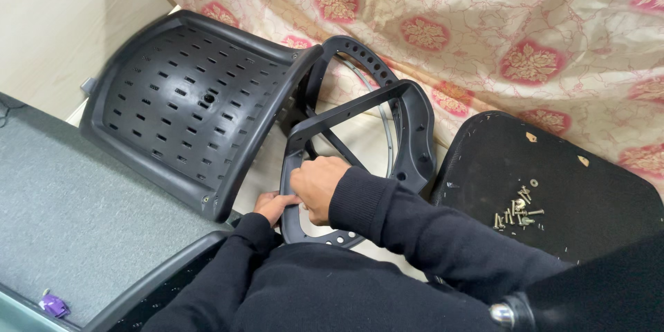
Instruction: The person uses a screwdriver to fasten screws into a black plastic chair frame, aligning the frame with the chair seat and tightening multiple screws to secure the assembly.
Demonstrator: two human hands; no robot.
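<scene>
Both hands grip a black frame, steadying it upright: right hand closed on its rim, left hand curled beneath. Screws wait on a seat.

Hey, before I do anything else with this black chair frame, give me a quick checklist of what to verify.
1. Grip on the frame: the right hand is closed over the near edge of the black plastic frame; ok.
2. Second hand support: the left hand touches the frame's lower edge, only its fingers showing; ok.
3. Screws at hand: a loose pile of screws lies on the black seat pad to the right; ok.
4. Perforated back shell: it leans tilted right against the frame, so it may shift; not ok.
5. Tool ready: no screwdriver shows anywhere; cannot tell.
6. Frame's fastening holes lined up: hidden by the hands; cannot tell.
</scene>
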